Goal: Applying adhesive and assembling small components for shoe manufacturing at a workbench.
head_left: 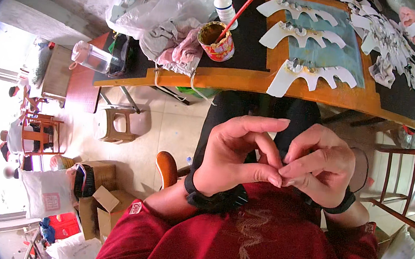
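My left hand [227, 156] and my right hand [328, 166] meet above my lap, in front of the table edge. The left thumb and a bent finger press together while its index finger stretches out above them. On the right, thumb and fingertips are pinched, touching the left fingertips. Whatever lies between the fingers is too small or hidden to name. Nearest on the table is a white cut-out piece [308, 80] with pointed arms and small dark, shiny bits along its top. Two similar white pieces, an upper one [300, 12] and a middle one [304, 37], lie behind it.
A decorated cup [219, 51] of brown paste holds a red stick [244, 9]. Beside it stand a white bottle [224, 6], crumpled cloths [169, 43] and a plastic bag [166, 8]. More white pieces [388, 36] are heaped at right. A stool [116, 124] stands left.
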### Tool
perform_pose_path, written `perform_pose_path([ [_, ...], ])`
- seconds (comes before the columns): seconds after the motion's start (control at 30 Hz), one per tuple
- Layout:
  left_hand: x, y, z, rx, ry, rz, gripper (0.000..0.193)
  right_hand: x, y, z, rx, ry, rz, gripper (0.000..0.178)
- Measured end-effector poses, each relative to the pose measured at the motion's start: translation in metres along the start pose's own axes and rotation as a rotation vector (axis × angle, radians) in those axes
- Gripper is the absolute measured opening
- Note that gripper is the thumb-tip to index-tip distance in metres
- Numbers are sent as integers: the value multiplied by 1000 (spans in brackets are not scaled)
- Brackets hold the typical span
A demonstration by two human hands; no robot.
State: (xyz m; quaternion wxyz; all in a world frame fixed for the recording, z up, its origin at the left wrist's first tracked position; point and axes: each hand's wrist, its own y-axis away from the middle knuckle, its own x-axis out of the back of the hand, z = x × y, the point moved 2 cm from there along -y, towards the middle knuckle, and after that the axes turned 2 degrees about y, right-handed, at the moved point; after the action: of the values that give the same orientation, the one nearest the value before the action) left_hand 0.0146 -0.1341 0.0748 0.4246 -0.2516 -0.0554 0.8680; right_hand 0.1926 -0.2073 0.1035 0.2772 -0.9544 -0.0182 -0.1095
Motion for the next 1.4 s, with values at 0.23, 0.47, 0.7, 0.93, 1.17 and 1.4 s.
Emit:
perform_pose_path([
  [0.23, -1, 2, 1, -1, 48, 81, 69, -14, 5, 1, -225, -377, 18, 17],
  [0.47, -5, 5, 13, -63, -187, 86, 18, -13, 7, -1, -315, -364, 16, 14],
  [0.7, -11, 3, 20, -128, -365, 33, 32, -13, 7, 3, -101, -192, 68, 12],
  [0.93, -12, 3, 19, -171, -427, -3, 35, -17, 9, 8, -111, -354, 162, 11],
  [1.17, -11, 1, 22, -166, -407, 55, 30, -11, 9, 2, -87, -113, 66, 14],
  [1.4, -8, -1, 20, -282, -656, 223, 7, -10, 6, -1, -89, -100, 50, 17],
])
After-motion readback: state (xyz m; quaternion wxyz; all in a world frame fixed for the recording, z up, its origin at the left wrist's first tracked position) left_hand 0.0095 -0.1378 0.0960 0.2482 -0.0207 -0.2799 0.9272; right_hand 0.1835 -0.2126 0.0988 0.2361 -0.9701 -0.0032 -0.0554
